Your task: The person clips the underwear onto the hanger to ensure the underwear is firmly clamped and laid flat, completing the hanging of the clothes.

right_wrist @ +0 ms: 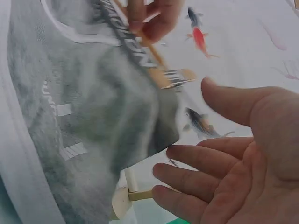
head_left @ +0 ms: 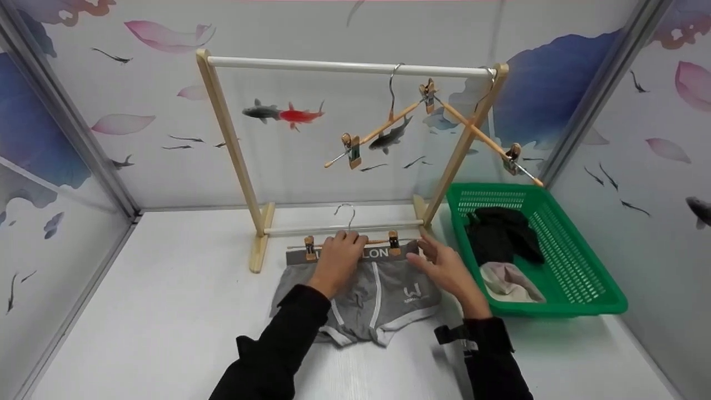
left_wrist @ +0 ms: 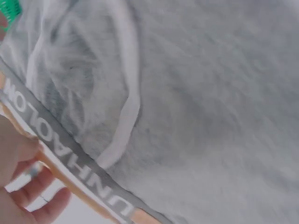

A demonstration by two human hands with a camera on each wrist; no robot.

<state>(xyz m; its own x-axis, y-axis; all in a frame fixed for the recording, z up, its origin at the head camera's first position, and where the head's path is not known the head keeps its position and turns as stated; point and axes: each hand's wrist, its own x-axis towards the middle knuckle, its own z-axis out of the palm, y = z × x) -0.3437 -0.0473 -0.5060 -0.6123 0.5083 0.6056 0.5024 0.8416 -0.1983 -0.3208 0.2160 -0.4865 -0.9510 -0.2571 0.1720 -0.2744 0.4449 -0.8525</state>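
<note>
Grey boxer briefs (head_left: 355,300) with white trim and a lettered waistband lie on the white table, the waistband held by the two clips of a wooden clip hanger (head_left: 394,243). My left hand (head_left: 340,261) grips the middle of the hanger's bar; in the left wrist view its thumb and fingers (left_wrist: 50,205) wrap around the wood. Beside the right end of the waistband is my right hand (head_left: 447,272). The right wrist view shows that hand (right_wrist: 224,158) with fingers spread and nothing held, fingertips close to the waistband's corner.
Behind the briefs stands a wooden rack (head_left: 230,139) with a white top rail (head_left: 305,65). Two clip hangers (head_left: 383,129) hang toward the rail's right end. At right, a green basket (head_left: 589,278) contains a black garment (head_left: 502,233) and a pale cloth (head_left: 511,283). Printed walls enclose the table.
</note>
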